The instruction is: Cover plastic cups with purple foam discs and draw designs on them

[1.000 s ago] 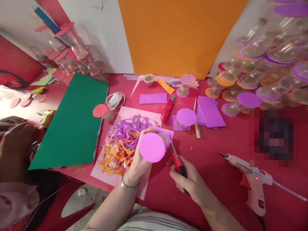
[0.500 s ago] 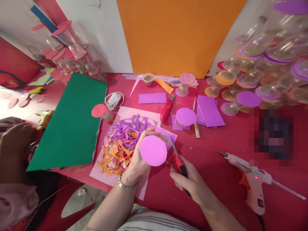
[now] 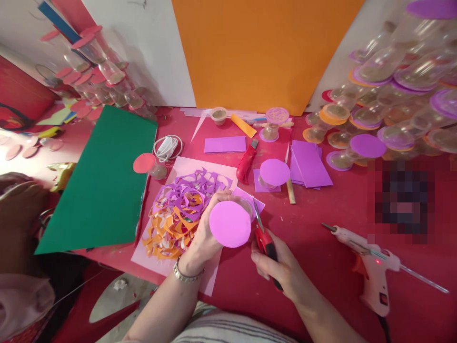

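A clear hourglass-shaped piece with a round purple end disc is gripped in my left hand. Its far end carries purple foam with an untrimmed corner sticking out to the right. Red-and-black scissors are held in my right hand, their blades pointing up at the foam's edge. Beneath and left of my left hand, purple and orange scraps lie heaped on a pink sheet. Just beyond the scissors, another piece with a purple disc stands on a purple square.
Right of my right hand lies a white glue gun with a red light. A red cutter and purple sheets lie farther back. A green board is at left, beside another person's hand. Bottle pieces are stacked right.
The held piece has turned slightly, and its foam corner reaches a little farther right. Both hands stay nearly in place; the whole view has shifted slightly.
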`<state>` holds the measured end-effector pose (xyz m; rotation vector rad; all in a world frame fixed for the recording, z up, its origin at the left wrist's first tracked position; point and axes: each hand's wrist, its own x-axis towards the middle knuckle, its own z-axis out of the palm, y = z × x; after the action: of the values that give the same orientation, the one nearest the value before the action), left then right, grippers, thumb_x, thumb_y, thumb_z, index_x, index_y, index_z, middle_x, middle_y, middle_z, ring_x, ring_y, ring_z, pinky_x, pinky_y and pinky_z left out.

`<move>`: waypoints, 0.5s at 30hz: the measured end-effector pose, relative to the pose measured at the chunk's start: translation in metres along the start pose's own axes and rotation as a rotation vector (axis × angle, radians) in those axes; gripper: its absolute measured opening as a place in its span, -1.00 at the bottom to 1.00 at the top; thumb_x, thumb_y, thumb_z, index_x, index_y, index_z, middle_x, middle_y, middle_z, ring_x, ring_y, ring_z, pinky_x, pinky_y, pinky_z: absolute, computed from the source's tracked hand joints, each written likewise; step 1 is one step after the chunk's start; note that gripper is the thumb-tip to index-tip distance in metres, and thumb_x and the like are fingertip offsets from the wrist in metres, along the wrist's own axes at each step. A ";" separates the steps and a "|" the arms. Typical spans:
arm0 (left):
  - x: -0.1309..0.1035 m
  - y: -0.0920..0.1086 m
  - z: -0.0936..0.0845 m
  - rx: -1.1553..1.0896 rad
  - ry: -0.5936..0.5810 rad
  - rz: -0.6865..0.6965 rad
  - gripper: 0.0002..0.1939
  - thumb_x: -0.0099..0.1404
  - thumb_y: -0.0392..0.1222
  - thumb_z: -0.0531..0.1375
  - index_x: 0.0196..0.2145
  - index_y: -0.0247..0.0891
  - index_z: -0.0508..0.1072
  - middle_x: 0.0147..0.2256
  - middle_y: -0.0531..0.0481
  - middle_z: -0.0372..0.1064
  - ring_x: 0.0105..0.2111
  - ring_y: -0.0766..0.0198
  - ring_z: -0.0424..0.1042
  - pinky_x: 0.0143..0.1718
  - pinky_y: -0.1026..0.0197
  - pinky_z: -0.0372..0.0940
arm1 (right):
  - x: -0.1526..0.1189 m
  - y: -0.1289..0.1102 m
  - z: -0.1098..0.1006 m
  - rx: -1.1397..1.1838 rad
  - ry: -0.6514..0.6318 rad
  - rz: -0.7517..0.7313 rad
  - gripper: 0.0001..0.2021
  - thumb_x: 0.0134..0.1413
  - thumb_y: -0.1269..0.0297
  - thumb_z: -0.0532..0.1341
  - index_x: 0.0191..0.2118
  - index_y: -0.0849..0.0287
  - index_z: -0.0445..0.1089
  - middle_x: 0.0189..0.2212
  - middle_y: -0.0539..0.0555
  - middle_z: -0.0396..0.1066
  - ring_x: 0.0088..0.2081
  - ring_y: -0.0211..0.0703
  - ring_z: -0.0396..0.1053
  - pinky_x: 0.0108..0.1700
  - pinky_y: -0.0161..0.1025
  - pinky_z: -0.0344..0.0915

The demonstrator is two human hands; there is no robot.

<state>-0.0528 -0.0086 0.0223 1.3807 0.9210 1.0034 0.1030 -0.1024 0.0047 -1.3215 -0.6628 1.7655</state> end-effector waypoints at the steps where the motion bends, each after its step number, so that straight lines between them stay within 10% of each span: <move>1: 0.000 0.000 0.000 -0.004 -0.004 0.003 -0.53 0.00 -0.20 0.43 -0.11 -0.12 0.45 -0.11 -0.06 0.40 0.03 0.04 0.36 0.16 0.01 0.28 | 0.000 0.000 -0.001 -0.006 -0.001 -0.005 -0.73 -0.04 0.13 0.26 -0.27 0.13 0.23 -0.54 -0.16 0.13 -0.61 -0.43 0.02 -0.56 -0.36 -0.02; 15: 0.000 0.005 0.001 0.043 0.015 0.029 -0.55 0.05 -0.16 0.42 -0.07 -0.11 0.48 -0.03 -0.10 0.38 0.10 -0.03 0.32 0.23 -0.06 0.20 | 0.001 0.001 0.001 -0.014 0.000 0.017 -0.70 -0.05 0.10 0.26 -0.23 0.13 0.24 -0.54 -0.17 0.14 -0.64 -0.43 0.00 -0.59 -0.35 -0.03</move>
<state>-0.0514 -0.0090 0.0274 1.4280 0.9410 1.0221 0.1021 -0.1017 0.0039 -1.3399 -0.6673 1.7771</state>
